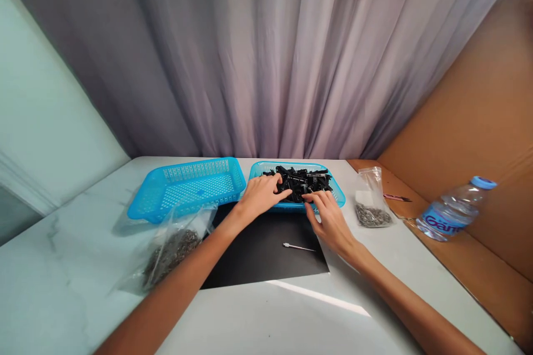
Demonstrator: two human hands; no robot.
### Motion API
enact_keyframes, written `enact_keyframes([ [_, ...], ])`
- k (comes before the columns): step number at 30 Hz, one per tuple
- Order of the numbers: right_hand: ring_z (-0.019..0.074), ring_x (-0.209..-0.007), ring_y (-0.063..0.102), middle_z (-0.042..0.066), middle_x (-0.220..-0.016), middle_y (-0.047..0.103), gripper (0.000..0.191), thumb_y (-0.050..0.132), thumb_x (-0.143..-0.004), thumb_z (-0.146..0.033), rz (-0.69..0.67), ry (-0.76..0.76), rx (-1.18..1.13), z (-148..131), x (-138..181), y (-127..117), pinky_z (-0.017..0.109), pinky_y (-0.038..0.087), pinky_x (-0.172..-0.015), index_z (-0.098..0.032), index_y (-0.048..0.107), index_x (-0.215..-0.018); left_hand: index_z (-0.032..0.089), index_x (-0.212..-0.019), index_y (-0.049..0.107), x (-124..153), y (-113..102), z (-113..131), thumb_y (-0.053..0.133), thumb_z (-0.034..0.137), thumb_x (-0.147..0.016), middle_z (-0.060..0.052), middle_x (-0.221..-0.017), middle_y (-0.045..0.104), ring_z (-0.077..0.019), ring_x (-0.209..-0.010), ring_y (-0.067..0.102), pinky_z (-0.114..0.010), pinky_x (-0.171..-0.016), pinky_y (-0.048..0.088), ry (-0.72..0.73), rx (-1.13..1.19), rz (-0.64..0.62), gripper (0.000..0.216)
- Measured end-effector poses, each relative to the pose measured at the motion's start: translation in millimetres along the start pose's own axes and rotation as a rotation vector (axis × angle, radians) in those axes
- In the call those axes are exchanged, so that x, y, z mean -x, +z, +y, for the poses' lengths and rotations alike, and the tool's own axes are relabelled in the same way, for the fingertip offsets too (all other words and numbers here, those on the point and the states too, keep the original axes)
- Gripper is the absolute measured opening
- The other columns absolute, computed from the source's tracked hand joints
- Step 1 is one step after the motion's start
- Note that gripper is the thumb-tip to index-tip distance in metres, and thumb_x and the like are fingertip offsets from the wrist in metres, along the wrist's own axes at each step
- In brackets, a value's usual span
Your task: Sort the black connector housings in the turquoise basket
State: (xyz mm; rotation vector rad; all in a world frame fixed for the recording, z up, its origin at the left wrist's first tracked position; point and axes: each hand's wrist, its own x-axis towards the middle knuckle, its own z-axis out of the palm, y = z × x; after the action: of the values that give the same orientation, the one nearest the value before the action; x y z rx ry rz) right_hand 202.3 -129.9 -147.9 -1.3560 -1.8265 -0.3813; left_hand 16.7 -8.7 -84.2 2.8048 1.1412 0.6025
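Picking stage, I guess: left hand (pixel 262 195) is lying half-curled on the black clips (pixel 302 180) in the basket (pixel 339 198), right hand (pixel 328 221) is poking them at its near rim. Can't tell if either's gripping one; singling one out needs a fingertip pinch.

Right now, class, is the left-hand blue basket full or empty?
Empty: the left basket shows only its bare perforated floor, while the right basket holds a heap of black parts.

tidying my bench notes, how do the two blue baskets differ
The left basket shows its bare perforated floor; the right basket is heaped with black parts. The left hand and right hand reach into the right basket; neither touches the left basket. Both are blue perforated plastic, side by side.
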Motion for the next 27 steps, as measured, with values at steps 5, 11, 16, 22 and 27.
enact_keyframes([
  [5,0.0225,-0.094,0.061,0.008,-0.104,0.062,0.035,0.048,-0.105,-0.028,-0.128,0.101,-0.049,5,-41,4,0.035,0.050,-0.082,-0.022,0.055,-0.139,0.022,-0.098,0.067,4,11,1,0.069,0.041,-0.094,0.000,-0.087,0.074,-0.0229,-0.092,0.068,-0.032,-0.075,0.047,-0.044,0.024,0.043,0.019],
  [11,0.0199,-0.094,0.065,0.002,-0.099,0.069,0.014,0.067,-0.097,-0.028,-0.410,0.137,-0.010,20,-86,11,0.029,0.044,-0.076,-0.025,0.067,-0.111,0.020,-0.105,0.066,4,8,-11,0.057,0.016,-0.097,-0.006,-0.107,0.071,-0.0263,-0.108,0.063,-0.037,-0.085,0.050,-0.089,0.002,0.083,0.012],
  [16,0.0156,-0.078,0.063,-0.001,-0.092,0.071,0.006,0.062,-0.098,-0.027,-0.378,0.214,-0.101,28,-83,3,0.027,0.039,-0.068,-0.022,0.062,-0.103,0.019,-0.105,0.065,2,10,-14,0.054,0.020,-0.101,-0.006,-0.107,0.067,-0.0244,-0.107,0.061,-0.038,-0.092,0.050,-0.042,0.115,0.170,0.012],
  [22,0.0171,-0.076,0.064,0.001,-0.089,0.073,0.009,0.056,-0.100,-0.027,-0.314,0.174,-0.122,34,-90,-2,0.027,0.039,-0.065,-0.022,0.063,-0.096,0.020,-0.107,0.064,2,14,-1,0.073,0.042,-0.091,-0.003,-0.105,0.067,-0.0246,-0.106,0.057,-0.040,-0.095,0.049,0.073,0.269,0.148,0.028],
  [27,0.0229,-0.079,0.064,0.006,-0.088,0.074,0.022,0.054,-0.102,-0.033,-0.159,0.151,0.348,43,-84,-69,0.032,0.040,-0.067,-0.021,0.070,-0.095,0.021,-0.101,0.065,3,5,-6,0.058,0.026,-0.101,-0.002,-0.098,0.069,-0.0217,-0.098,0.059,-0.037,-0.091,0.048,0.153,0.234,0.122,0.009],
])
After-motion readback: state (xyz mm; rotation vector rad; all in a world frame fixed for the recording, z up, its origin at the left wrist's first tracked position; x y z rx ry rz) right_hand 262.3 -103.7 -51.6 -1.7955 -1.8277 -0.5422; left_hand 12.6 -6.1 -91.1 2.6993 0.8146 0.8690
